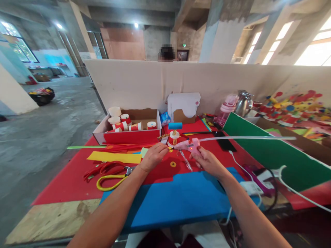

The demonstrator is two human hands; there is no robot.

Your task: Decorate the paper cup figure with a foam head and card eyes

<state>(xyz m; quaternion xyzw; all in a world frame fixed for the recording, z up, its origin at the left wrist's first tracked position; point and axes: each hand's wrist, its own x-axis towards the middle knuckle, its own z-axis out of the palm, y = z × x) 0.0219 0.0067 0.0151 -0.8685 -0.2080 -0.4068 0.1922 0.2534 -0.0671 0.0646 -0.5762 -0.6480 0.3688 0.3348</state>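
My right hand (205, 160) is wrapped around the handle of a pink hot glue gun (190, 146). A long clear glue stick (248, 137) sticks out of its back, to the right. The gun's nozzle points left, toward the closed fingertips of my left hand (156, 156). Whatever those fingers pinch is too small to make out. Just beyond both hands stands a red and white paper cup (173, 139) topped with a blue paper roll (175, 126). A brown coiled strip (163, 136) shows at its left. A small yellow ring (173, 164) lies on the red sheet between my forearms.
At the back left, an open box (131, 136) holds several paper cups. Scissors with yellow handles (110, 182) and a yellow paper strip (113, 157) lie left. Rightward are a phone (224, 141), a green panel (274, 151) and cables. A person's head shows beyond the partition (134, 82).
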